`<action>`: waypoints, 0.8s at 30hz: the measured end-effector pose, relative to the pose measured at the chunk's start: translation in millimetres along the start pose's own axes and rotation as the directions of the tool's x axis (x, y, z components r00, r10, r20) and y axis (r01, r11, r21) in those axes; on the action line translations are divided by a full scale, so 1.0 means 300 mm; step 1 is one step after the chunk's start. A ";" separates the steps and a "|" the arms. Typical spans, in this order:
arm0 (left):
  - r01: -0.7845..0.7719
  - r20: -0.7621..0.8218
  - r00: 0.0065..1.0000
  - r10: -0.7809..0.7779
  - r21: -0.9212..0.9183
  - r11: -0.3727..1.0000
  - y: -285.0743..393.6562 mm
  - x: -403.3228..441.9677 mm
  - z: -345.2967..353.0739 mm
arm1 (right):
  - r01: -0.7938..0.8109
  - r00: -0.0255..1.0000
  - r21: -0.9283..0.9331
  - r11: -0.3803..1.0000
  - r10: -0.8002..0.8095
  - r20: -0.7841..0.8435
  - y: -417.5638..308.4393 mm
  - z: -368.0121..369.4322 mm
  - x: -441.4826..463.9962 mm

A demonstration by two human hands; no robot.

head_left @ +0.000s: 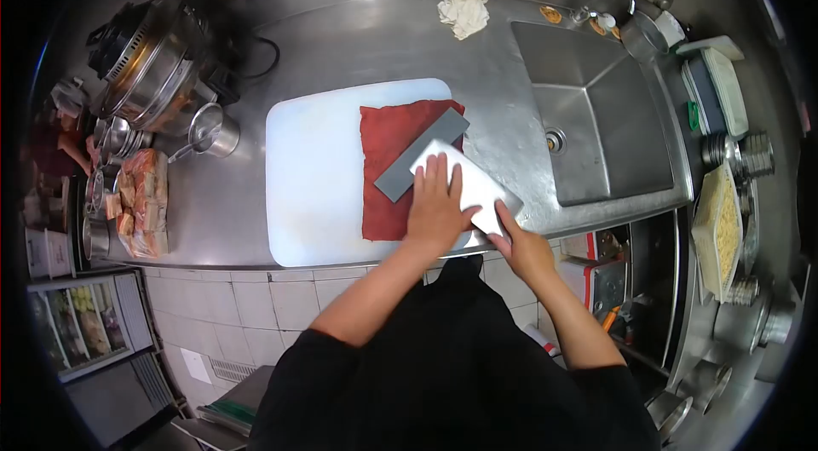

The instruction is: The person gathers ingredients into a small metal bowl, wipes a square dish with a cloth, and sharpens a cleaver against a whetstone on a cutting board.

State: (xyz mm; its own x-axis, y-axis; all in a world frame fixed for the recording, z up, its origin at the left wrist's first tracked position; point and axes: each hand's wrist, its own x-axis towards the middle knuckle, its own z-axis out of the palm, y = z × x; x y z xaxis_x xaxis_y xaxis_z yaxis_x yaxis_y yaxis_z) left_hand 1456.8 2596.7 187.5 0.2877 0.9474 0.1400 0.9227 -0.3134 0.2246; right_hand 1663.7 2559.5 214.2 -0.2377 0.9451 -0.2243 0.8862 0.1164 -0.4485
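A white cutting board [313, 170] lies on the steel counter, with a red cloth [385, 132] spread over its right part. A long grey block [423, 153] rests diagonally on the cloth. Beside it is a wide, flat blade [477, 187], bright and pale. My left hand [439, 204] lies with its fingers spread on top of the blade, its fingertips close to the grey block. My right hand [521, 247] holds the near right end of the blade, where its handle is hidden by the fingers.
A steel sink [605, 110] is at the right. A crumpled white cloth [464, 11] lies at the back. To the left are a steel pot [213, 132], bagged food [142, 204] and a large appliance [149, 68]. Part of another person [64, 144] shows at the far left.
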 end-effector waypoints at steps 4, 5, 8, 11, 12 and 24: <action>0.075 -0.034 0.997 -0.074 0.026 0.997 -0.158 0.148 -0.020 | -0.014 1.000 -0.133 0.991 0.015 0.004 -0.077 -0.011 0.169; 0.066 -0.099 0.993 -0.061 0.042 0.997 -0.246 0.219 -0.055 | 0.017 0.999 -0.110 0.994 -0.023 -0.047 -0.140 -0.033 0.265; 0.081 -0.109 0.991 -0.083 -0.023 0.996 -0.395 0.330 -0.073 | 0.052 0.993 -0.099 0.994 -0.062 -0.104 -0.219 -0.044 0.435; 0.061 -0.110 0.992 -0.055 0.057 0.997 -0.283 0.258 -0.069 | -0.011 1.000 -0.139 0.990 0.007 -0.029 -0.165 -0.048 0.325; 0.049 -0.131 0.991 -0.034 0.113 0.992 -0.207 0.190 -0.042 | -0.035 0.999 -0.094 0.995 0.037 0.018 -0.115 -0.038 0.239; 0.151 -0.050 0.987 -0.151 -0.013 0.988 -0.380 0.257 -0.088 | 0.044 0.999 -0.086 0.995 -0.042 0.020 -0.227 -0.048 0.374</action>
State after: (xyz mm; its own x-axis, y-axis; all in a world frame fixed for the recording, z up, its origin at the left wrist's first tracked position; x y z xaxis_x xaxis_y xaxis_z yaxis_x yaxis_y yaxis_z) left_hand 1367.2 2703.9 198.3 0.1317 0.9794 0.1528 0.9522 -0.1678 0.2552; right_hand 1582.3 2662.1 232.0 -0.2829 0.9329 -0.2227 0.9059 0.1836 -0.3815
